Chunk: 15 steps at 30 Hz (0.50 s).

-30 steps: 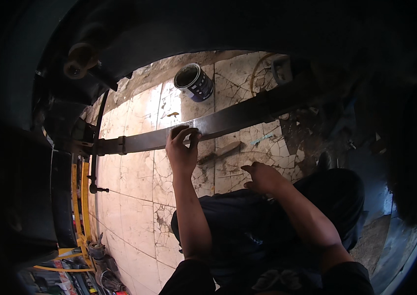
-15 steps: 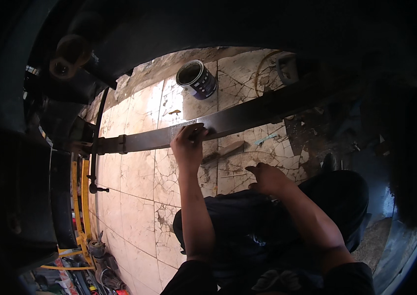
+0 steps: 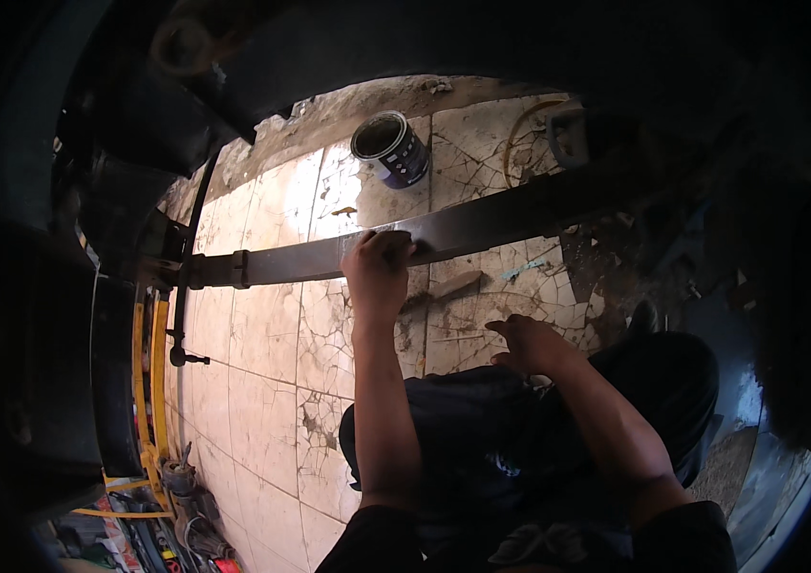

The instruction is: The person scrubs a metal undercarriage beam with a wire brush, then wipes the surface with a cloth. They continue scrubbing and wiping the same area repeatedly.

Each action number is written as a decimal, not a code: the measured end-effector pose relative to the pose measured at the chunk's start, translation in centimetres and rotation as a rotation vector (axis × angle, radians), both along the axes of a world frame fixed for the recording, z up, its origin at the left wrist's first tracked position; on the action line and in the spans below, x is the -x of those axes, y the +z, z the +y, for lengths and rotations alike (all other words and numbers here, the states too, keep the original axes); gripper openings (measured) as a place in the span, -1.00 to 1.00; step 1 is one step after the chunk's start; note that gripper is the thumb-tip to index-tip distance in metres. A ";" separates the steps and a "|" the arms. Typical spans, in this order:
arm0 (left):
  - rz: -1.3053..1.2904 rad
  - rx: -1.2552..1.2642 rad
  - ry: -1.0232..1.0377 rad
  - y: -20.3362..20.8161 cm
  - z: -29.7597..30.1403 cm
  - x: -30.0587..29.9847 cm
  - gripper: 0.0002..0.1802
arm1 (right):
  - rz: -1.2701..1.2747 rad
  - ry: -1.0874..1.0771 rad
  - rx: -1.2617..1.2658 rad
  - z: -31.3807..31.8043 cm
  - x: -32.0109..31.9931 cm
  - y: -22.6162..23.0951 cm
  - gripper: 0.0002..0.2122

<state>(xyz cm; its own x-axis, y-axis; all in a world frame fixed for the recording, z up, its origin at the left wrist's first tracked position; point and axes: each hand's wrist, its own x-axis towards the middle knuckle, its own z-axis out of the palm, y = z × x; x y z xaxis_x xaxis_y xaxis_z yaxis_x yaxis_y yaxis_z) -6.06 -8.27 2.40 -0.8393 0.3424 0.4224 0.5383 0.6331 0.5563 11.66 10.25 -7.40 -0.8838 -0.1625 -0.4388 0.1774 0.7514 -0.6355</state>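
Note:
A long dark leaf spring (image 3: 296, 260) with a clamp band (image 3: 241, 268) runs across in front of me under a dark vehicle body. My left hand (image 3: 377, 272) presses on its middle, fingers bent and closed together; whatever they hold is hidden beneath them. Over my lap hovers my right hand (image 3: 530, 346), apart from the bar, index finger stretched out and nothing visible in it. On the floor between the hands lies a brush with a wooden handle (image 3: 458, 286). Beyond the bar stands an open dark paint can (image 3: 402, 160).
Cracked pale tiles (image 3: 262, 382) cover the floor. At left a thin black rod (image 3: 197, 215) crosses the bar and hangs down. Yellow metal stands (image 3: 159, 382) and a pile of tools (image 3: 191, 516) are at lower left. Dark vehicle parts surround the far side.
My left hand has slid slightly along the bar, its fingers now bunched over the darker part. The right hand has barely moved. The whole view has shifted a little.

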 end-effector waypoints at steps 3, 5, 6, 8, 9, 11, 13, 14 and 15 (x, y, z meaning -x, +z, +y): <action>0.020 -0.013 -0.011 -0.4 1.8 1.7 -0.86 | 0.002 0.033 -0.004 -0.7 0.1 -0.5 -0.33; 0.026 -0.034 -0.038 -0.3 2.1 2.2 -0.87 | -0.015 0.063 -0.016 -0.7 0.4 -0.8 -0.33; -0.001 -0.034 -0.051 0.0 2.4 2.1 -0.87 | -0.009 0.064 -0.025 -0.5 0.4 -1.3 -0.32; -0.002 0.003 -0.052 0.6 2.0 1.6 -0.88 | 0.002 0.065 -0.041 -0.2 0.3 -2.3 -0.32; 0.025 0.030 -0.051 0.6 1.4 1.1 -0.88 | -0.021 0.042 -0.040 0.4 0.3 -2.0 -0.31; 0.015 0.075 -0.016 0.9 -0.2 -0.4 -0.87 | -0.073 0.004 -0.022 0.8 0.2 -1.7 -0.30; 0.018 0.050 0.003 0.9 -1.4 -1.3 -0.88 | -0.029 0.026 -0.028 0.6 -0.1 -2.1 -0.29; 0.018 0.030 -0.025 0.4 -1.3 -1.1 -0.89 | -0.006 0.036 -0.032 0.7 -0.2 -2.3 -0.29; 0.021 0.017 -0.044 0.1 -1.3 -0.5 -0.89 | -0.021 0.040 -0.051 0.4 -0.2 -2.0 -0.30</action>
